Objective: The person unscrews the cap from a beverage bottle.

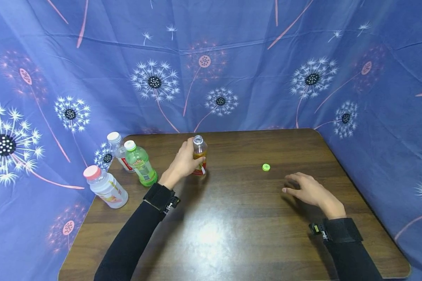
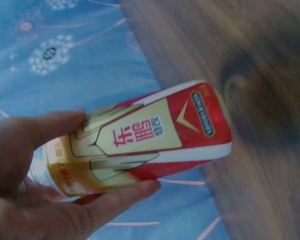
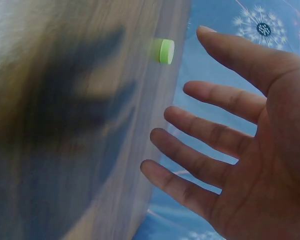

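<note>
My left hand grips a small plastic bottle with a red and gold label, its thumb and fingers around the sides. In the head view the bottle stands upright near the table's back edge, its mouth bare of a cap. A green bottle cap lies on the table to the right of it. My right hand hovers above the table with fingers spread and nothing in them, a little right of the cap. In the right wrist view the cap appears beyond the thumb.
At the table's left side stand a green bottle with a white cap, a pale bottle with a pink cap and a clear bottle with a white cap. A blue flowered cloth hangs around the wooden table.
</note>
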{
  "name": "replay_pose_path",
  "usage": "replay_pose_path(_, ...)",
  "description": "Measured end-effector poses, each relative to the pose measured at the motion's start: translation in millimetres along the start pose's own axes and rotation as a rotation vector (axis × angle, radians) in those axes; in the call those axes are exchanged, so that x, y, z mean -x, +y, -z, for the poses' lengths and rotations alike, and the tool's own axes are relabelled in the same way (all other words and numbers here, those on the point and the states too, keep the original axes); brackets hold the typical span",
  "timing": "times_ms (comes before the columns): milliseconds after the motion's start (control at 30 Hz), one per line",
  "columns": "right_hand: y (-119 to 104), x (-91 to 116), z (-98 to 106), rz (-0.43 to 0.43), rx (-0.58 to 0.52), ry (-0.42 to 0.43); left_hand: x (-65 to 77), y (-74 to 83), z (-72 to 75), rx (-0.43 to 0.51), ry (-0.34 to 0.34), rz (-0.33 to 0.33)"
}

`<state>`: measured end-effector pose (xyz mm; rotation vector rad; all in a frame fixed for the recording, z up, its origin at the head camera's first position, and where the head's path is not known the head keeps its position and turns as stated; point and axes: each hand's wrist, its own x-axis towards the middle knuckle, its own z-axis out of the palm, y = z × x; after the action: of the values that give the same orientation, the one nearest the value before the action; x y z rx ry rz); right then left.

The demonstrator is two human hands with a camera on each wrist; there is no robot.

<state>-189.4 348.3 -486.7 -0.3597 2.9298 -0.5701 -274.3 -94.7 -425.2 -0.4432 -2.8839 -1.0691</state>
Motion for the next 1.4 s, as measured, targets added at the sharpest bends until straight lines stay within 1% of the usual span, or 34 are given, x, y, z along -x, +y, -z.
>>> replay_pose_path(100, -3.4, -12.7, -0.3, 0.017, 0.004, -0.004, 10.7, 4.8, 0.1, 0.004, -0.026, -0.044)
replay_pose_path(300, -7.5, -37.2, 3.9, 0.056, 0.005, -0.008, 30.8, 16.2, -3.2, 0.023, -0.103, -0.11)
replay_pose_path(400, -9.8, -48.9, 7.6, 0.07, 0.008, -0.018, 39.5, 21.2, -3.4, 0.021, -0.158, -0.126)
replay_pose_path(500, -13.8, -60.0, 10.4, 0.071, 0.021, -0.03, 47.5, 24.1, -2.9, 0.024, -0.211, -0.122)
replay_pose_path(567, -16.4, -67.1, 11.5, 0.066, 0.022, -0.042, 53.0, 24.9, -3.0, 0.034, -0.229, -0.121)
replay_pose_path(667, -20.1, -76.3, 12.3, 0.065, 0.024, -0.055, 63.2, 26.6, -4.7, 0.056, -0.236, -0.123)
replay_pose_path(767, -22.3, -84.3, 11.2, 0.075, 0.037, -0.056, 73.8, 28.9, -9.4, 0.081, -0.238, -0.138)
replay_pose_path(967, -26.7, -100.5, 5.8, 0.121, 0.07, -0.059, 90.2, 32.5, -18.1, 0.102, -0.275, -0.173)
replay_pose_path(1200, -29.0, -117.1, -5.9, 0.116, 0.127, -0.095, 105.2, 31.4, -24.1, 0.123, -0.233, -0.213)
replay_pose_path(1300, -28.8, -122.2, -10.5, 0.126, 0.157, -0.09, 111.5, 30.4, -28.0, 0.141, -0.238, -0.216)
replay_pose_path(1400, -29.1, -127.3, -13.9, 0.147, 0.16, -0.075, 115.6, 30.5, -30.8, 0.152, -0.251, -0.216)
